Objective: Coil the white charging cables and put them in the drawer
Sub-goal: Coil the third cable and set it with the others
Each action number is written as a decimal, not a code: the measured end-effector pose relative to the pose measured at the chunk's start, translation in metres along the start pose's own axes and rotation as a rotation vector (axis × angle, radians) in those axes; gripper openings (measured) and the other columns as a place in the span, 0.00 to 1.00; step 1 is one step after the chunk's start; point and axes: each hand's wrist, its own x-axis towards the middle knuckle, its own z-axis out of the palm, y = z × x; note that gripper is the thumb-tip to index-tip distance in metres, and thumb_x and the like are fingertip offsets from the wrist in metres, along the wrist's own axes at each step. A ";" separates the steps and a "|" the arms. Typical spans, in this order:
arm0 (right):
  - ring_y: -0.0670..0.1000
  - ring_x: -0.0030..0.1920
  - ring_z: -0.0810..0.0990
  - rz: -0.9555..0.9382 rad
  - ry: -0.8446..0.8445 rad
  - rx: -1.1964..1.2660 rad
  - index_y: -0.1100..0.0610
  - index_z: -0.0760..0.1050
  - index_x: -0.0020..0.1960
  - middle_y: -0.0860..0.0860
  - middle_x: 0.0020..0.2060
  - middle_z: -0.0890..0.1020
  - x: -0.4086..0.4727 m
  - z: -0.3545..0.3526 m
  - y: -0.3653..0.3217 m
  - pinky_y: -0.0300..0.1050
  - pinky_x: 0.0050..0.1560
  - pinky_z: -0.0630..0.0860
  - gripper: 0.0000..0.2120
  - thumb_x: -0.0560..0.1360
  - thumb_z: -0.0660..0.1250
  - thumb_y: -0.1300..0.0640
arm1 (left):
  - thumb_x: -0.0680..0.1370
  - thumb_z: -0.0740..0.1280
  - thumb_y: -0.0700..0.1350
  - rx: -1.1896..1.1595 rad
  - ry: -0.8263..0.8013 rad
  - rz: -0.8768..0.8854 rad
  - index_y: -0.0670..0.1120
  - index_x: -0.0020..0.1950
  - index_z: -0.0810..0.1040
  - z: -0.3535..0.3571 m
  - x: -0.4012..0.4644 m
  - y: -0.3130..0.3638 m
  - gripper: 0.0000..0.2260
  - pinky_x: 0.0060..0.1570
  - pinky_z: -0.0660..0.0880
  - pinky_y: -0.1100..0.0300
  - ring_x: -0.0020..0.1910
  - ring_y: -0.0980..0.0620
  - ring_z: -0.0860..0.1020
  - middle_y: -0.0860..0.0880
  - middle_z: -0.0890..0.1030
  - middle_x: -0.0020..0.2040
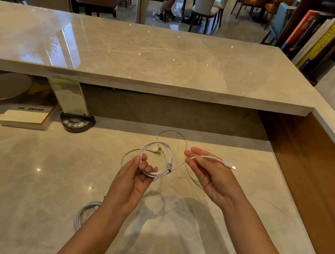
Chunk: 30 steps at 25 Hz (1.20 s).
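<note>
A pale marble desk (pixel 42 172) sits below a raised counter (pixel 152 57). Above the desk, the left hand (pixel 132 179) grips a coiled white cable (pixel 156 160). The right hand (pixel 211 175) pinches its free end (pixel 230 166). Another coiled cable (pixel 85 213) lies beside the left forearm.

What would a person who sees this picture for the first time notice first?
First, the two bare hands over the pale marble desk: the left hand holds a coiled white charging cable, and the right hand pinches its loose end near the plug. Another coiled white cable lies on the desk beside the left forearm. A thick white book rests far left, under the raised stone counter.
</note>
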 end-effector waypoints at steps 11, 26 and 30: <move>0.43 0.23 0.68 0.047 -0.322 -1.336 0.41 0.79 0.40 0.50 0.27 0.72 -0.006 -0.006 -0.006 0.36 0.29 0.67 0.22 0.79 0.55 0.63 | 0.80 0.55 0.41 0.220 -0.091 -0.135 0.41 0.42 0.73 0.009 -0.009 0.003 0.11 0.31 0.76 0.65 0.24 0.57 0.69 0.52 0.69 0.26; 0.50 0.44 0.80 -0.284 -0.407 -1.037 0.54 0.80 0.47 0.51 0.45 0.75 -0.009 0.001 0.019 0.39 0.46 0.77 0.13 0.76 0.55 0.59 | 0.80 0.57 0.39 0.327 0.039 -0.187 0.39 0.41 0.75 0.006 -0.018 -0.003 0.11 0.35 0.80 0.62 0.23 0.57 0.71 0.51 0.70 0.25; 0.43 0.42 0.76 -0.238 -0.445 -1.160 0.51 0.77 0.44 0.48 0.48 0.71 -0.014 -0.002 0.014 0.37 0.45 0.76 0.11 0.78 0.60 0.63 | 0.80 0.57 0.38 0.393 0.038 -0.139 0.40 0.41 0.76 0.005 -0.021 -0.006 0.11 0.37 0.80 0.62 0.24 0.57 0.71 0.51 0.70 0.25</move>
